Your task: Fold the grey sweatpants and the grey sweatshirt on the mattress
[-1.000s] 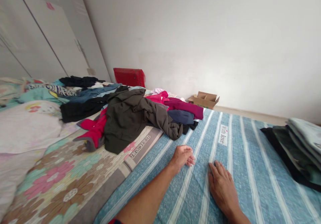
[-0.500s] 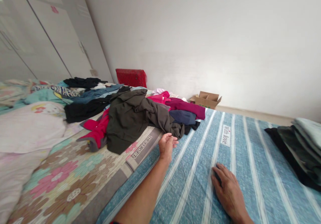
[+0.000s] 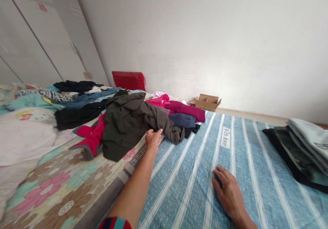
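My left hand [image 3: 153, 140] reaches out to the lower edge of a dark olive garment [image 3: 125, 123] that lies crumpled on the bed. Its fingers are outstretched and loosely apart; they seem to touch the cloth, but no grip shows. Resting on the blue striped sheet [image 3: 191, 167], my right hand [image 3: 229, 191] has its fingers bent and the thumb apart from them. A dark patch shows between that thumb and the index finger; I cannot tell whether it is shadow or a small thing. Beneath the olive garment a red and grey piece of clothing [image 3: 96, 140] sticks out.
Folded clothes [image 3: 302, 150] form a stack at the right. Beyond the olive garment lie maroon clothing [image 3: 187, 109], a navy piece [image 3: 183, 120] and black clothing [image 3: 79, 114]. An open cardboard box [image 3: 206, 102] and a red case [image 3: 129, 80] stand by the wall; a wardrobe [image 3: 51, 34] is at left.
My left hand has moved left and forward, from beside the garment's right end to its lower edge. My right hand stays on the sheet. The view has turned slightly right.
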{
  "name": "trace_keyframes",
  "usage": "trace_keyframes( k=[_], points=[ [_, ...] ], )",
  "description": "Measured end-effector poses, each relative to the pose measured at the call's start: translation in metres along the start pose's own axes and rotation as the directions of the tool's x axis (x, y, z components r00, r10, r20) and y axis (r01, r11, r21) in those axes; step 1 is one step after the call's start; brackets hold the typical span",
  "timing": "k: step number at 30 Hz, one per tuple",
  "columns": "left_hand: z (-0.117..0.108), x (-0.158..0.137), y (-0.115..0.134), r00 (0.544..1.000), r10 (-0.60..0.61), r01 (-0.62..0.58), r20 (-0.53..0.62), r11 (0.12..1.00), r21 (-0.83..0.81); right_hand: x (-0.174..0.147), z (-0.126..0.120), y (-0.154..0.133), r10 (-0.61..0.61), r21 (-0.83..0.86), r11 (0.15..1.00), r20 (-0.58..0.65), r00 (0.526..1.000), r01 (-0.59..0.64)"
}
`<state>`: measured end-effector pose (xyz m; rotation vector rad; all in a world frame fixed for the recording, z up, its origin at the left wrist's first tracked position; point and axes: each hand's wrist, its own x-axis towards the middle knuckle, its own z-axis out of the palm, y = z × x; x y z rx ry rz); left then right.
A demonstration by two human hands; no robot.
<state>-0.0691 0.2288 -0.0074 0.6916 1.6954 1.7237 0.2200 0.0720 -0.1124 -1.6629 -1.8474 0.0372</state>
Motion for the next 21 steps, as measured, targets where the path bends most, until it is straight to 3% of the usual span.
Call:
trace_keyframes(
  k=[6,10,13,16,21],
  points=[
    [0.020,0.013,0.003,0.999,0.015,-0.018,0.039,0.997,0.075,0.000,0.001,0.001,0.007,-0.009,1.000,0.011,1.000,-0.007],
    [0.020,0.017,0.008,0.997,0.053,-0.059,0.062,0.994,0.090,0.002,0.002,0.000,0.012,-0.017,1.000,0.024,1.000,-0.012],
    [0.019,0.010,0.019,0.983,0.113,-0.124,0.142,0.989,0.074,0.002,0.001,-0.001,0.019,-0.015,1.000,0.032,0.999,-0.018],
    [0.027,-0.004,0.042,0.934,0.183,-0.206,0.308,0.978,0.044,0.002,-0.001,-0.002,0.013,-0.004,1.000,0.032,0.999,-0.012],
    [0.048,-0.056,0.096,0.780,0.302,-0.330,0.549,0.943,-0.049,0.002,-0.002,-0.002,0.007,0.019,1.000,0.000,1.000,-0.007]
  ],
)
